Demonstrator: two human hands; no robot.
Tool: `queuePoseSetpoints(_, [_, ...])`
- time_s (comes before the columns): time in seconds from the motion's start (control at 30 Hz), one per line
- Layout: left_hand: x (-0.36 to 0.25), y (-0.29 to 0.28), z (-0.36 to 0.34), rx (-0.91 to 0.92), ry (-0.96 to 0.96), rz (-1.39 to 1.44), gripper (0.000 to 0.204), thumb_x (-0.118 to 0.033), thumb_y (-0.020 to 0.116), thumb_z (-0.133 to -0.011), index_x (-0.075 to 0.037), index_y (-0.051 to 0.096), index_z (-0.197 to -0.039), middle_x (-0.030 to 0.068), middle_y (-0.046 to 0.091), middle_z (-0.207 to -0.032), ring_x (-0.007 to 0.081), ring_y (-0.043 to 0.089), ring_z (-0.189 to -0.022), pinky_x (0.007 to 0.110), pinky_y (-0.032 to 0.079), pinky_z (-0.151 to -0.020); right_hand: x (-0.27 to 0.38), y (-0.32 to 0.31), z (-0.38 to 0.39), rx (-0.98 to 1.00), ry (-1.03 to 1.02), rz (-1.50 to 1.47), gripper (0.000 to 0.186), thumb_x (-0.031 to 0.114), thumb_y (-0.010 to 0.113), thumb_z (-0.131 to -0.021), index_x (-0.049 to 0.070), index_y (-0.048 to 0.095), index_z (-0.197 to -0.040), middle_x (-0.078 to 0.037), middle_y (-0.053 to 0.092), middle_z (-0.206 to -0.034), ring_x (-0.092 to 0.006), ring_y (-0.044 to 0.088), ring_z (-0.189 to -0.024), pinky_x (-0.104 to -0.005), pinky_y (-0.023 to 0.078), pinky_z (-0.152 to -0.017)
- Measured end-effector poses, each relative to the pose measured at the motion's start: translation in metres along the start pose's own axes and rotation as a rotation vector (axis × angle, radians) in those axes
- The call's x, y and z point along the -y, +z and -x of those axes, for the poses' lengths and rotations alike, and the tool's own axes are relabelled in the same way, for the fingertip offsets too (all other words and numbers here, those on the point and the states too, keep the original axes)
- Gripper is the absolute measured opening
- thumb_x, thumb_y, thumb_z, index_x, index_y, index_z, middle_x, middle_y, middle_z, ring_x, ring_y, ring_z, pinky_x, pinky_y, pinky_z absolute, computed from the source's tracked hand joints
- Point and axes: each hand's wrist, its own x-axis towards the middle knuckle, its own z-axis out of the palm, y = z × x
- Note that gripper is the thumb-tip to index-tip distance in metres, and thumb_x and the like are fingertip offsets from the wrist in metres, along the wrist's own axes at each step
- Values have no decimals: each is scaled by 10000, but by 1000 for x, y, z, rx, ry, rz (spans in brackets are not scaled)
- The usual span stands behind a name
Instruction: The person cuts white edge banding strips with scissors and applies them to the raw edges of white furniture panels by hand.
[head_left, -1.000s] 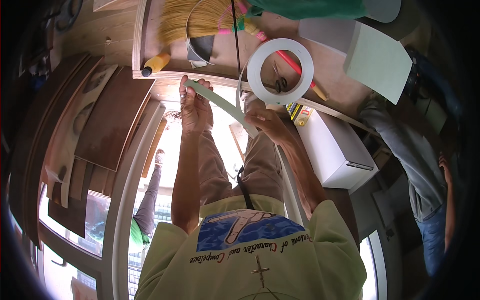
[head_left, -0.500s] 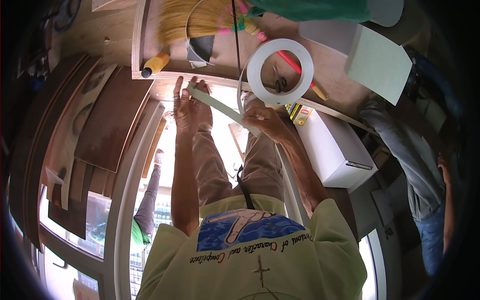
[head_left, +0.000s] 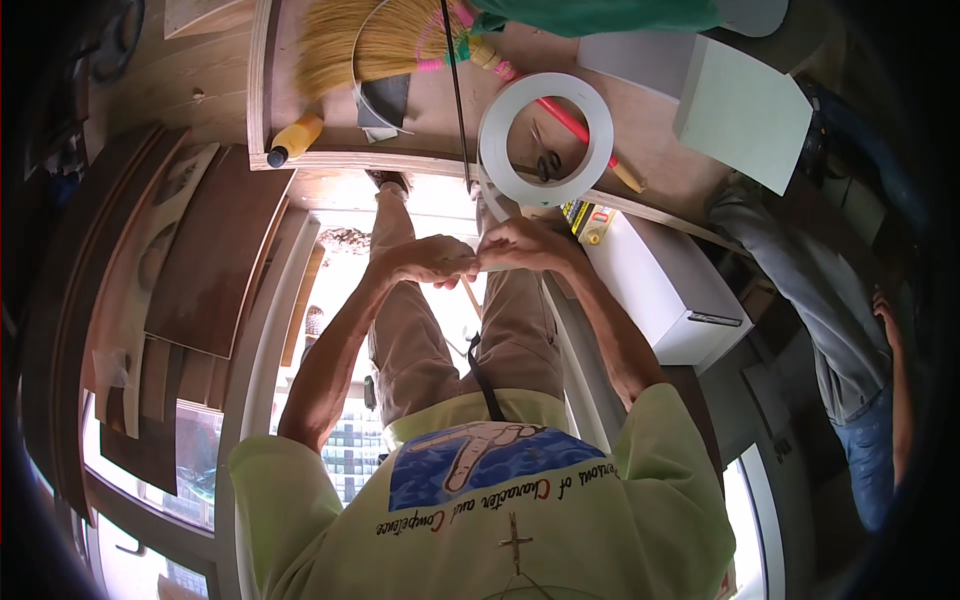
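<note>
My left hand (head_left: 432,260) and my right hand (head_left: 515,244) meet over my legs, fingers curled together around a pale strip (head_left: 499,267), which they largely hide. A narrow white band (head_left: 491,205) runs up from behind my right hand to a large white roll (head_left: 493,137) lying on the plywood surface (head_left: 630,120). Inside the roll's ring are dark-handled scissors (head_left: 548,163). A red-handled tool (head_left: 566,118) lies partly under it. A thin dark rod or cord (head_left: 456,105) crosses the surface left of the roll.
A straw broom (head_left: 350,45), yellow bottle (head_left: 295,135), green cloth (head_left: 590,15) and pale sheet (head_left: 745,115) lie above. Dark boards (head_left: 215,260) lean at left. A white box (head_left: 650,285) stands at right, beside another person in a grey garment (head_left: 800,310).
My left hand has come down and rightward to meet my right hand, its fingers closing; the strip is now mostly hidden. The green-clad person at lower left is out of sight.
</note>
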Motion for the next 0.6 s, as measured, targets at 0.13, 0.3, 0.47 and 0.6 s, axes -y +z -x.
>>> queuePoseSetpoints(0.13, [33, 21, -11, -127, 80, 58, 392, -377, 425, -956, -59, 653, -978, 32, 530, -597, 123, 531, -554, 297, 437, -566, -70, -43, -16, -592, 74, 23, 290, 297, 616, -881, 18, 674, -938, -82, 682, -823, -165, 632, -736, -314, 494, -679])
queuePoseSetpoints(0.3, [39, 36, -3, -245, 89, 253, 317, -313, 482, -946, -56, 642, -1041, 1, 501, -584, 93, 497, -523, 277, 415, -533, -184, -79, -36, -1016, 284, 540, 280, 240, 664, -797, 2, 631, -941, -139, 648, -856, -341, 610, -969, -430, 489, -847])
queuePoseSetpoints(0.47, [37, 48, 1, -360, 49, 376, 325, -322, 520, -931, -55, 636, -1076, -19, 479, -563, 68, 466, -496, 254, 384, -485, -190, -93, -52, -794, 470, 481, 314, 259, 698, -740, 7, 656, -923, -226, 663, -902, -391, 643, -875, -467, 515, -768])
queuePoseSetpoints(0.6, [39, 53, -3, -398, 53, 458, 320, -317, 560, -912, -58, 637, -1082, -27, 465, -547, 56, 448, -483, 236, 367, -465, -185, -97, -56, -713, 483, 605, 312, 263, 695, -753, 1, 636, -911, -217, 661, -891, -380, 649, -844, -454, 522, -741])
